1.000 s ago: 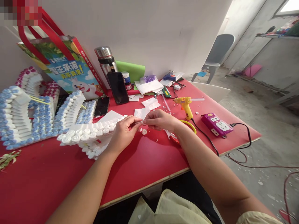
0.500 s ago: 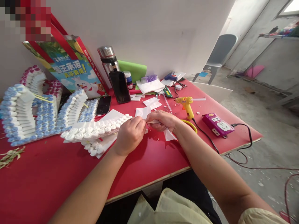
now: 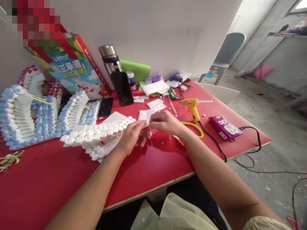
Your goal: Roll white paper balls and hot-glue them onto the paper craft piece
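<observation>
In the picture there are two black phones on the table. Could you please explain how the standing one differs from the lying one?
The standing phone is propped up with its screen facing the person; the lying phone rests flat, screen up.
The standing phone is in front of the steel flask; the lying phone is farther left.
Both are black, with dark screens, on the red table.

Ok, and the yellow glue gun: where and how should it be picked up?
I'd take the yellow glue gun by its handle, coming from the near right with the right hand once free. The handle slants back toward the near right, while the nozzle points left and may be hot. Avoid pinching the cord leaving the handle's base.
</observation>
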{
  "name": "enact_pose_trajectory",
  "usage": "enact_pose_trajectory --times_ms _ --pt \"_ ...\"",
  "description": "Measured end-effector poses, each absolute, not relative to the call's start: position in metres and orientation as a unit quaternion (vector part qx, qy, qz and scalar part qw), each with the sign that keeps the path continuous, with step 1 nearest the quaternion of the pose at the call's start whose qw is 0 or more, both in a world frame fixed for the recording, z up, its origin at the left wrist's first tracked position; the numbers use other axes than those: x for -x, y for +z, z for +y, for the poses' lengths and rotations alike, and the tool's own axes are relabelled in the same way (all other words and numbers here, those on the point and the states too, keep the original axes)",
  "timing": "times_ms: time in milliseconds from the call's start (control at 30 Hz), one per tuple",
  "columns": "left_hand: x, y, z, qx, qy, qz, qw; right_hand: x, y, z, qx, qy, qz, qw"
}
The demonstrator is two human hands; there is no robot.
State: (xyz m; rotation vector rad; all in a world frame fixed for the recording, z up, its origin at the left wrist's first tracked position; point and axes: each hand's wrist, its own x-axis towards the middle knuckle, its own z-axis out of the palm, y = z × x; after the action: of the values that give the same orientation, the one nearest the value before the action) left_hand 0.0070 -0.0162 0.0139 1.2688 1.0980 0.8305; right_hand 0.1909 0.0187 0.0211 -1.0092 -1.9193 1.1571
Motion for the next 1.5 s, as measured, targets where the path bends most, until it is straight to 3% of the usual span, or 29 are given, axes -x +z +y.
enact_pose_trajectory --times_ms 133,333,633,767,867,1067,1133,1267,1500 --pt "-0.006 0.013 -0.016 -0.576 0.34 0.455 0.588 -0.189 0.022 0.016 0.382 0.412 -0.765 0.315" --pt "-0.003 0.014 -0.018 -0.666 0.318 0.452 0.5 -0.191 0.022 0.018 0.4 0.422 -0.753 0.307" --pt "-0.004 0.007 -0.016 -0.806 0.267 0.515 0.117 -0.18 0.016 0.018 0.436 0.396 -0.748 0.306" --pt "-0.008 0.007 -0.017 -0.833 0.241 0.497 -0.024 -0.177 0.01 0.019 0.451 0.462 -0.687 0.334" --pt "-0.01 0.011 -0.02 -0.814 0.284 0.504 0.054 -0.178 0.011 0.019 0.439 0.499 -0.66 0.35" --pt "-0.002 0.017 -0.012 -0.542 0.356 0.499 0.575 -0.179 0.018 0.012 0.41 0.402 -0.723 0.385" --pt "0.001 0.017 -0.007 -0.459 0.325 0.465 0.684 -0.179 0.018 0.011 0.409 0.36 -0.747 0.382" --pt "0.003 0.017 -0.004 -0.395 0.318 0.436 0.743 -0.18 0.015 0.011 0.398 0.303 -0.792 0.351" --pt "0.002 0.022 -0.008 -0.402 0.365 0.427 0.723 -0.18 0.016 0.012 0.414 0.306 -0.787 0.34"
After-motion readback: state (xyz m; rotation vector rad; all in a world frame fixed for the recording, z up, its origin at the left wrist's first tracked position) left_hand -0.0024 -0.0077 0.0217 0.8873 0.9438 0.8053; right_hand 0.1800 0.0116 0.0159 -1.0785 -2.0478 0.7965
